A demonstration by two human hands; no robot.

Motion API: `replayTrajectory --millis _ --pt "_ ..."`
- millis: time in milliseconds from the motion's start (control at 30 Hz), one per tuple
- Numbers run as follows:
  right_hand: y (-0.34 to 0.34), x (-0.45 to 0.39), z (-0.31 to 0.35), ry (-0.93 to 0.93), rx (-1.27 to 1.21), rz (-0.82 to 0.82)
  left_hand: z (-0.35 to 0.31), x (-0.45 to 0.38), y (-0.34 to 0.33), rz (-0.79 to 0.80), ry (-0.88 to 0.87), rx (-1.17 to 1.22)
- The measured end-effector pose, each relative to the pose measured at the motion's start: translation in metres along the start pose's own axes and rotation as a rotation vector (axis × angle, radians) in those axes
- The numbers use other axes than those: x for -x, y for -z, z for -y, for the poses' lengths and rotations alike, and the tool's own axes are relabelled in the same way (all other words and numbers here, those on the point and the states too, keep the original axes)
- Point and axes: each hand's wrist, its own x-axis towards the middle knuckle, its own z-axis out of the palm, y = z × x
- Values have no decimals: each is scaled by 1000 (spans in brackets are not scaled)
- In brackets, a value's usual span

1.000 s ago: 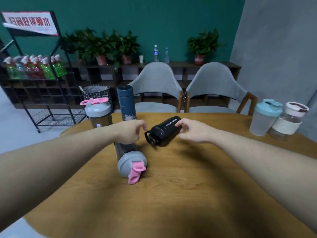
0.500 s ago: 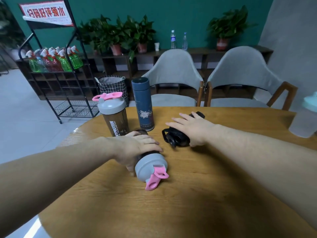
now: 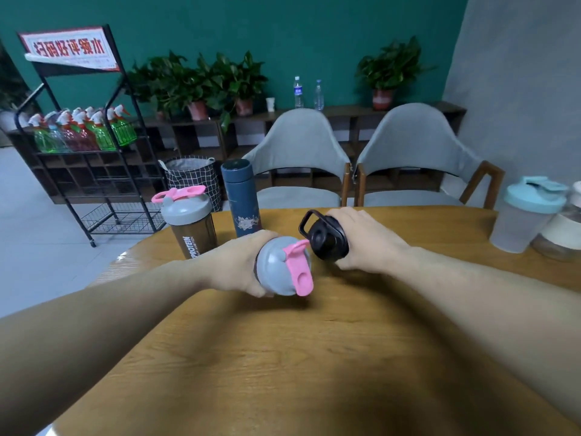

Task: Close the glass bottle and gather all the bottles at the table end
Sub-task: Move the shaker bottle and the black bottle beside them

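Observation:
My left hand grips a shaker bottle with a grey lid and pink flip cap, its lid tilted toward me above the wooden table. Beside it my right hand holds a black sport bottle with a loop handle, also tipped lid-first toward me. A second grey-and-pink protein shaker and a dark blue flask stand upright at the table's far left. At the right edge stand a blue-lidded shaker and a glass bottle, partly cut off by the frame.
Two grey chairs sit behind the table's far edge. A black rack with spray bottles and a checked basket stand on the floor at left. Plants and small water bottles line the back shelf.
Both hands have closed around their bottles and raised them off the table, tipping the lids toward me. The pink-capped shaker no longer lies flat.

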Motion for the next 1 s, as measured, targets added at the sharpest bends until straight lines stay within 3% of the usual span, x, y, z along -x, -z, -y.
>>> replayTrajectory --millis 167,300,667,1000 --pt "36 44 -13 -185 -364 -183 -24 -13 -4 -119 -94 232" --pt "63 84 -26 -231 -507 -308 -60 -21 -13 -147 -130 477" --pt "114 195 -108 -423 -465 -398 -179 -85 -81 -20 -273 672" --pt "154 284 -236 -615 -390 -423 -297 -183 -155 153 -332 730"
